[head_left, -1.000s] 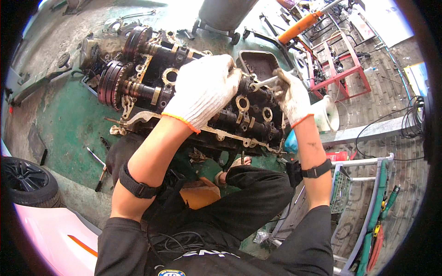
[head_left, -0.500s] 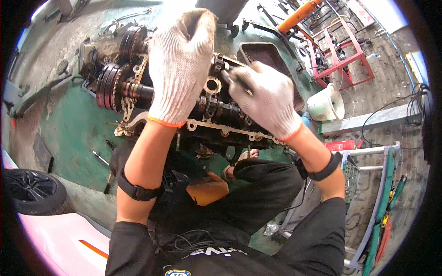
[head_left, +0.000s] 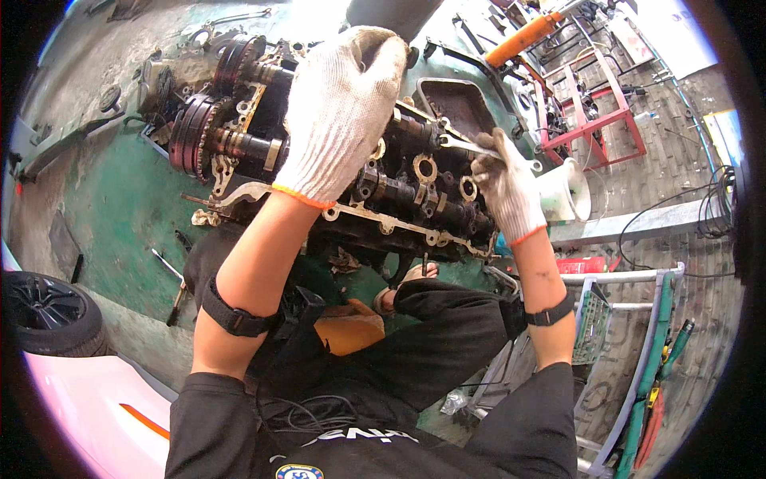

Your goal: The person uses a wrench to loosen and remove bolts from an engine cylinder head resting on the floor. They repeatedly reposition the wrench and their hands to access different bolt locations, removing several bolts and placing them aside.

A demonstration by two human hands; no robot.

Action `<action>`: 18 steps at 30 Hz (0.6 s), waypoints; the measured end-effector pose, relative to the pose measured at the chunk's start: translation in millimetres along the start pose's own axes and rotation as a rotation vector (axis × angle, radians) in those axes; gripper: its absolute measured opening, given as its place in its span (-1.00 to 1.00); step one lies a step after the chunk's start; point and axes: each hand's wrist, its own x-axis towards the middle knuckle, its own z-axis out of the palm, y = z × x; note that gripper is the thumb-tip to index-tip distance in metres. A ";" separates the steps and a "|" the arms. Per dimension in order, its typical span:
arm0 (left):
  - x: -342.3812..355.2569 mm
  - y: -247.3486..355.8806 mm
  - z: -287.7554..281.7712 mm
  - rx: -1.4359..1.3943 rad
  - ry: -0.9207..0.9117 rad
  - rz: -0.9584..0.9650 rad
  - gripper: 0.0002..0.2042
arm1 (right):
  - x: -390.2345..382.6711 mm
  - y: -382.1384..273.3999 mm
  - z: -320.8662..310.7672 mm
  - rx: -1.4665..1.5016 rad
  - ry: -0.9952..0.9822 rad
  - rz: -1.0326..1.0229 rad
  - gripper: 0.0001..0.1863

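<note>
An engine cylinder head [head_left: 383, 215] with exposed camshafts lies across the space before me. My right hand [head_left: 509, 184], in a white knit glove, grips a silver combination wrench [head_left: 471, 146] over its right part. The wrench's open end points left toward the far side of the engine; its ring end sticks out past the hand. My left hand [head_left: 343, 112], gloved too, is closed above the middle of the engine. Its fingertips are turned away, so what they hold, if anything, is hidden. Dark round cam gears [head_left: 194, 137] sit at the engine's left end.
Behind the engine at the right is a dark oil pan [head_left: 456, 104], and a white bucket [head_left: 565, 191] stands beside it. A red metal frame [head_left: 594, 112] is farther right. A wheel [head_left: 52, 311] and a pink panel [head_left: 96, 415] lie at the lower left.
My right hand has moved right with the wrench, which now shows plainly. My left hand has shifted a little right, still closed. The view has shifted slightly.
</note>
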 end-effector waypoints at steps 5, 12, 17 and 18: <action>1.8 -5.3 -0.2 -0.023 0.004 0.019 -0.61 | 35.5 -11.9 13.2 -0.027 0.115 0.128 -0.76; -0.8 1.8 2.7 -0.086 -0.002 0.047 -0.65 | 35.1 -26.6 65.6 -0.402 0.018 -0.126 -0.81; 0.8 6.7 -2.0 -0.098 0.027 -0.010 -0.68 | 13.4 -14.2 103.2 -1.074 -0.122 -0.579 -0.59; 3.0 6.7 -2.5 -0.069 0.061 0.026 -0.69 | 6.6 -12.2 105.8 -1.003 -0.202 -0.523 -0.60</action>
